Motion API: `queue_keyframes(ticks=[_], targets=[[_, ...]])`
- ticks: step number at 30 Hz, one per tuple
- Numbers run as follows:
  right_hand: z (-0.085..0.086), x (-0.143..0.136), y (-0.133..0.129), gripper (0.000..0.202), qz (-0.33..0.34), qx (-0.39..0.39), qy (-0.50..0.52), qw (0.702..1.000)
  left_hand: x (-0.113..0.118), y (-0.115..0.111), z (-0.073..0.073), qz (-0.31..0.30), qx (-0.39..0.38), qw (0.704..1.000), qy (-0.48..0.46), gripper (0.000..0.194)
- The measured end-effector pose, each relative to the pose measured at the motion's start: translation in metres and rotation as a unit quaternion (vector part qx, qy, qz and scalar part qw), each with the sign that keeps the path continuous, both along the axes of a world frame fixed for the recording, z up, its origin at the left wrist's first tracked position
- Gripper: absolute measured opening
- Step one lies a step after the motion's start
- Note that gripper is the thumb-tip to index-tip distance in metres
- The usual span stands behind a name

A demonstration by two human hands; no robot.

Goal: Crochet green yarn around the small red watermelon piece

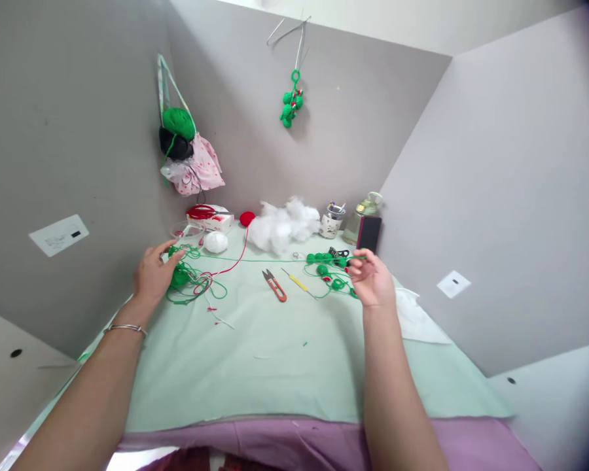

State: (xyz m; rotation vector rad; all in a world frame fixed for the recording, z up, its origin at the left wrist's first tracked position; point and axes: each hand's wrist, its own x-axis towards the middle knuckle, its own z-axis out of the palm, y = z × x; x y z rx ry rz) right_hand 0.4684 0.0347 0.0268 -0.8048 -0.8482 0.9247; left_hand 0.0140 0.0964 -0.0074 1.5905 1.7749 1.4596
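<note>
My left hand is at the left of the table, thumb and fingers closed on green yarn at the edge of a loose tangle. On the right, my right hand pinches a strand of the same yarn between thumb and fingertips. The strand stretches nearly straight across the table between both hands. Beside my right hand lie green crocheted balls with small red and white bits, partly hidden by the fingers. Red yarn mixes into the tangle.
Orange thread snips and a yellow crochet hook lie mid-table. Behind are white stuffing, a white yarn ball, red scissors, a pen cup, a bottle and a dark phone. Grey partitions enclose the table.
</note>
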Motion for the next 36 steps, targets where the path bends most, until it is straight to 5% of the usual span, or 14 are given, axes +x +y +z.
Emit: queue_keyframes(ticks=[5,9,11,15,18,21,28,36], targets=[[0.009,-0.068,-0.015,0.020,0.143,-0.062,-0.125,0.980,0.018,-0.021,0.016,0.010,0.052,0.997,-0.047,0.011],[-0.002,-0.100,-0.018,0.019,0.179,-0.085,-0.203,0.959,0.058,-0.040,0.017,-0.107,0.008,0.983,-0.151,0.017],[-0.009,-0.111,-0.016,0.021,0.190,-0.094,-0.224,0.951,0.082,-0.052,0.014,-0.220,-0.061,0.950,-0.212,0.025],[-0.020,-0.127,-0.012,0.022,0.183,-0.095,-0.235,0.950,0.121,-0.074,0.006,-0.399,-0.190,0.838,-0.320,0.041],[-0.024,-0.135,-0.013,0.017,0.146,-0.080,-0.239,0.957,0.134,-0.081,0.000,-0.443,-0.235,0.775,-0.385,0.045],[-0.028,-0.143,-0.018,0.010,0.137,-0.068,-0.267,0.952,0.140,-0.080,-0.006,-0.443,-0.248,0.747,-0.429,0.045],[-0.041,-0.162,-0.025,0.007,0.182,-0.075,-0.324,0.925,0.148,-0.077,-0.015,-0.409,-0.230,0.751,-0.465,0.040],[-0.024,-0.147,-0.022,0.026,0.254,-0.122,-0.201,0.938,0.134,-0.069,-0.016,-0.421,-0.193,0.806,-0.369,0.054]])
